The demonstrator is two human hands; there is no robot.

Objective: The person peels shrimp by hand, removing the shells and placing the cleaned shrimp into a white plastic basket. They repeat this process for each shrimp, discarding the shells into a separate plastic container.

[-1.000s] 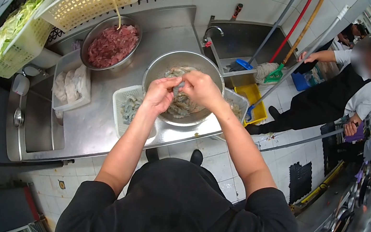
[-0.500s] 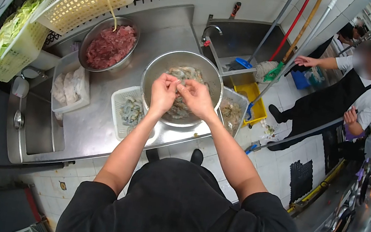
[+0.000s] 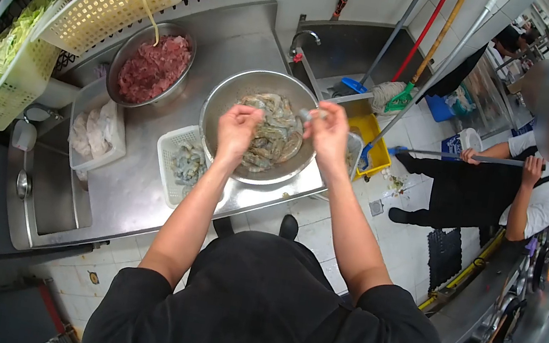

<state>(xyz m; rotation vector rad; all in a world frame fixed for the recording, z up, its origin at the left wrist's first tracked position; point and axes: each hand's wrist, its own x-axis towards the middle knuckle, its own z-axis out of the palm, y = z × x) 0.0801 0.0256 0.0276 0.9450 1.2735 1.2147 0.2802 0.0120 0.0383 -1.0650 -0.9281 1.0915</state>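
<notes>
Left hand: your left hand (image 3: 236, 129) sits over the near rim of the steel bowl (image 3: 225, 95), fingers curled together; it may be pinching a scrap of shell, but you cannot tell from here.
Right hand: your right hand (image 3: 328, 126) is lifted at the bowl's right rim, fingers pinched on one small grey shrimp (image 3: 306, 113) that pokes out to the left.
Shrimp pile: the raw shrimp (image 3: 272, 132) lie heaped in the bowl, between and just below your two hands.
Drop risk: the held shrimp looks wet, and it hangs close to the rim and the bench (image 3: 143, 186) edge; a loose pinch could send it onto the tiled floor (image 3: 322, 233).
Mixing risk: the white basket (image 3: 174, 148) of peeled pieces is just beside the bowl on your left, and another tub (image 3: 357, 149) touches it on the right; a careless toss could land shell among clean shrimp.
Cross-contact: the bowl of minced meat (image 3: 155, 66) and the tray of pale fillets (image 3: 96, 130) stand near; drips from your fingers could reach them.
Behind you: a person with a mop handle (image 3: 463, 156) works on the floor to your right; a wet floor could make you slip if you step back.
</notes>
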